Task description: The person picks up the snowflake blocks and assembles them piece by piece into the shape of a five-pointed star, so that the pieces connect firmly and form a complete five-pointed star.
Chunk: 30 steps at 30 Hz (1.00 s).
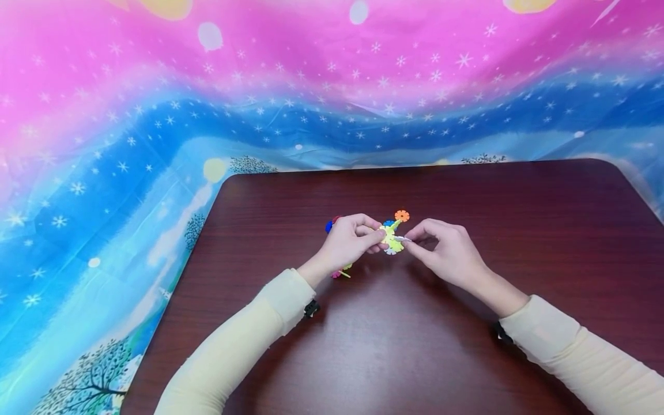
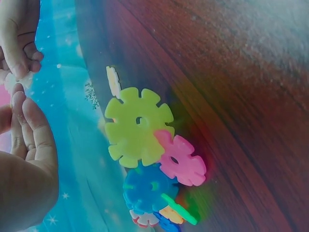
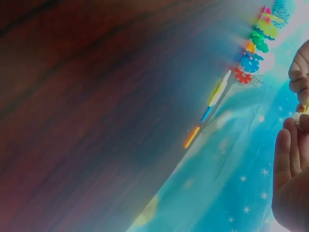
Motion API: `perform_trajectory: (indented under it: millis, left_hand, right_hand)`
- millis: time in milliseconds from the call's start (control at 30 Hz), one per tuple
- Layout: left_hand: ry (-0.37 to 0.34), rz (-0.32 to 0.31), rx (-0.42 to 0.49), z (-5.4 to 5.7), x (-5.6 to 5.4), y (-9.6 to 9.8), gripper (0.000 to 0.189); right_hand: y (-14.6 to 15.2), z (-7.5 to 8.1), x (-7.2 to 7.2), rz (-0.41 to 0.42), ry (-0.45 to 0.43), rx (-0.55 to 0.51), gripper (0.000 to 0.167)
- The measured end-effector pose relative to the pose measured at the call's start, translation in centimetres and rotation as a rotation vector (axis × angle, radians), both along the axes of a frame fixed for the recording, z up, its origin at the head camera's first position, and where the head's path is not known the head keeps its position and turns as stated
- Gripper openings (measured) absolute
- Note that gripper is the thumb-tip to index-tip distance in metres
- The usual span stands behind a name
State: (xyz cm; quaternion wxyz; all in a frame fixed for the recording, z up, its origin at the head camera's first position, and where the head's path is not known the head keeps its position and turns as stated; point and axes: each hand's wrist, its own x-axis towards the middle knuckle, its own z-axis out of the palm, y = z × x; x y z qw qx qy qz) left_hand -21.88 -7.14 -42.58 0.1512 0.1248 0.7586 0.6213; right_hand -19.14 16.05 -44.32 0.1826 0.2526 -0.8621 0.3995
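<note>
My left hand (image 1: pixel 349 241) pinches a pale yellow notched disc (image 1: pixel 386 233) between thumb and fingers above the table. Facing it, my right hand (image 1: pixel 450 252) pinches a whitish disc (image 1: pixel 402 238), seen edge-on, right at the yellow one. Fingers hide much of both pieces. Loose notched discs lie behind and below the hands: an orange disc (image 1: pixel 402 215), a blue disc (image 1: pixel 388 223) and a yellow-green disc (image 1: pixel 396 246). In the left wrist view, my left hand (image 2: pixel 34 150) has its fingertips close to those of my right hand (image 2: pixel 19 43).
Left of the hands stands a cluster of notched discs, with a yellow-green disc (image 2: pixel 140 130), a pink disc (image 2: pixel 186 162) and a blue disc (image 2: pixel 145 186). The dark wooden table (image 1: pixel 394 346) has a patterned cloth (image 1: pixel 332 86) hanging behind it.
</note>
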Motion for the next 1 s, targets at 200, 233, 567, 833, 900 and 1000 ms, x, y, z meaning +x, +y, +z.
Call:
perform_trajectory:
  millis: [200,233,567,833,900,1000]
  left_hand:
    - [0.019,-0.022,-0.012,0.13,0.05,-0.29,0.020]
    - [0.022,-0.024,-0.016,0.15,0.06,-0.32,0.020]
    - [0.006,-0.020,-0.017,0.22,0.14,-0.42,0.020]
    - [0.011,-0.043,-0.032,0.16,0.29,-0.24,0.019]
    - [0.019,-0.049,-0.037,0.17,0.34,-0.20,0.018]
    - [0.028,-0.057,-0.037,0.10,0.35,-0.18,0.018]
  right_hand:
    - [0.00,0.09,0.02,0.010,0.000,0.014,0.022]
    - [0.01,0.09,0.03,0.012,0.000,0.016,0.022]
    - [0.38,-0.09,-0.22,0.000,0.024,0.033,0.024]
    - [0.07,0.21,-0.21,0.042,0.030,0.056,0.021]
    - [0.00,0.26,-0.21,0.047,0.036,0.053,0.021]
    - [-0.13,0.34,-0.23,0.059,0.048,0.049,0.022]
